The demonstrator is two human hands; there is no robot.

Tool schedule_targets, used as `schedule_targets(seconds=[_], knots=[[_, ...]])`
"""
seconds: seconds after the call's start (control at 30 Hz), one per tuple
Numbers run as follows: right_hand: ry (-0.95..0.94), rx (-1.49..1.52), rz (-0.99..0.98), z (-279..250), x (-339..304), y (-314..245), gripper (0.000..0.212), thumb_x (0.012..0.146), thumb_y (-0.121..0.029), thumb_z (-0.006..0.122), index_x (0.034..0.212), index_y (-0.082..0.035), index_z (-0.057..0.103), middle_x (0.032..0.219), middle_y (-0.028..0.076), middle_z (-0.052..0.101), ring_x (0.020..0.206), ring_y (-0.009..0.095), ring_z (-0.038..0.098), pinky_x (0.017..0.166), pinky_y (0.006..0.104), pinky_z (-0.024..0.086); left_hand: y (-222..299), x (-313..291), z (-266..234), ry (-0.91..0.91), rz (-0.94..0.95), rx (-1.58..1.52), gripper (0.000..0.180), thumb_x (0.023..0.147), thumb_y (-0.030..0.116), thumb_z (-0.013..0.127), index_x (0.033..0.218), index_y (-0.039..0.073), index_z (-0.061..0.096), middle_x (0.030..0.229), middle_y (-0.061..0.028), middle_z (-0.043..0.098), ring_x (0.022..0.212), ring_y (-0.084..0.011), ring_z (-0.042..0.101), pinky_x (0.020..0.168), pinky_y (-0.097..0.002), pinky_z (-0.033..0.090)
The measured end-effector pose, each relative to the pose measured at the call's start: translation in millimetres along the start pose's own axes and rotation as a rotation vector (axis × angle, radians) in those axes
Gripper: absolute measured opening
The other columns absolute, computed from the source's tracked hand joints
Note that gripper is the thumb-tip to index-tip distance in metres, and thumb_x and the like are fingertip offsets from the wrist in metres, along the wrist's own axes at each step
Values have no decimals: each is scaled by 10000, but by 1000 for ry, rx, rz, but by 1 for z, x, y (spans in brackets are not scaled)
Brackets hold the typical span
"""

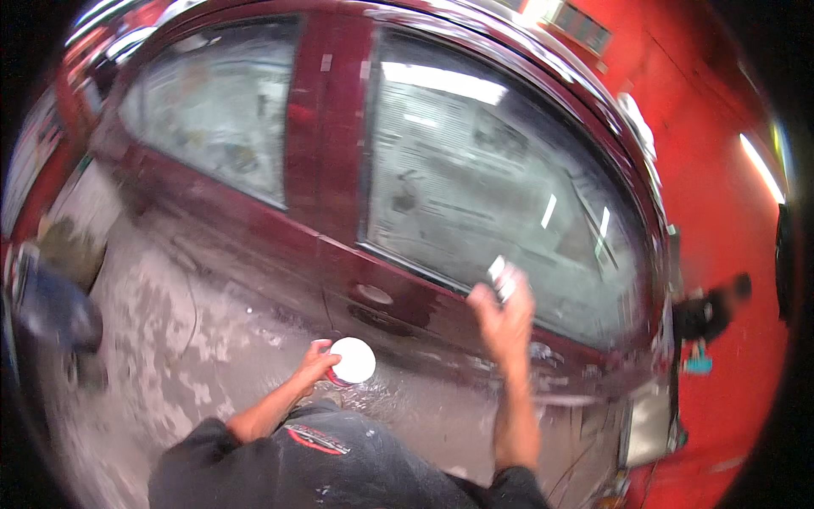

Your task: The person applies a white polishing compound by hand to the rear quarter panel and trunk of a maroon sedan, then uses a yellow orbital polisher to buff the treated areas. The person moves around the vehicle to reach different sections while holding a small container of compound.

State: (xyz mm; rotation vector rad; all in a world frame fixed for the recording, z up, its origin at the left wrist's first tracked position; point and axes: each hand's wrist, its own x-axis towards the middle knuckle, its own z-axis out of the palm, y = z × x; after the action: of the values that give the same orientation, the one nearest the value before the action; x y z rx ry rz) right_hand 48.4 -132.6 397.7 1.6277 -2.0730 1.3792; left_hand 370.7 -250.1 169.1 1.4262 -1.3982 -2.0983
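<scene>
My left hand [314,365] is wrapped round a small round tub [353,360] with a white top and a reddish side. Whether the white is a lid or its contents, I cannot tell. Raised over the lower edge of a car window [475,187], my right hand [506,322] grips a small white-and-dark object [501,278], blurred by motion. Whether that object touches the dark red car [326,136] is unclear. Between my hands sits the door handle [373,293], and the glass appears covered with printed paper.
The car's side spans the space before me, above a patchy grey floor [161,339]. Someone in dark clothes [708,314] is by the red wall [704,212] at the right, near a teal item [699,360]. Blue-clad legs [55,305] show at the far left.
</scene>
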Motion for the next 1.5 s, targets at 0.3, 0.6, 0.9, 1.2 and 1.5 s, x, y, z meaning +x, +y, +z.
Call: schedule_targets(seconds=[0.3, 0.6, 0.9, 1.2, 1.5], knots=[[470, -822, -58, -78, 233, 5, 753, 916, -616, 562, 1144, 102, 569, 1136, 263, 583, 1101, 414, 541, 977, 508, 411, -13, -4, -82, 108, -3, -79, 681, 857, 278, 700, 1426, 132, 356, 1137, -108, 589, 897, -181, 623, 684, -350, 538], [537, -747, -358, -40, 245, -2, 794, 910, -602, 579, 1257, 110, 531, 1245, 285, 546, 1193, 445, 520, 1045, 494, 410, -9, -6, -102, 103, 10, -191, 688, 859, 265, 686, 1440, 143, 339, 1186, -108, 556, 984, -192, 591, 746, -380, 529], [500, -680, 184, -209, 181, 120, 958, 936, -739, 375, 1335, 123, 497, 1375, 359, 484, 1326, 480, 424, 1124, 517, 324, -6, -3, -97, 165, -5, -145, 663, 858, 306, 674, 1419, 149, 359, 1254, -103, 558, 1044, -240, 619, 795, -426, 533], [830, -775, 175, -293, 29, 244, 875, 981, -669, 380, 1389, 100, 462, 1416, 326, 462, 1356, 458, 409, 1168, 491, 281, -4, -3, -19, 121, 68, -143, 574, 871, 342, 678, 1356, 168, 426, 1228, -76, 584, 1063, -236, 620, 788, -382, 535], [-103, -277, 58, -80, -185, 162, 546, 873, -332, 756, 1223, 51, 585, 1194, 243, 604, 1137, 417, 555, 997, 500, 444, 2, -20, 94, 207, 29, -205, 622, 884, 299, 683, 1419, 153, 404, 1231, -71, 565, 1068, -180, 575, 814, -352, 479]])
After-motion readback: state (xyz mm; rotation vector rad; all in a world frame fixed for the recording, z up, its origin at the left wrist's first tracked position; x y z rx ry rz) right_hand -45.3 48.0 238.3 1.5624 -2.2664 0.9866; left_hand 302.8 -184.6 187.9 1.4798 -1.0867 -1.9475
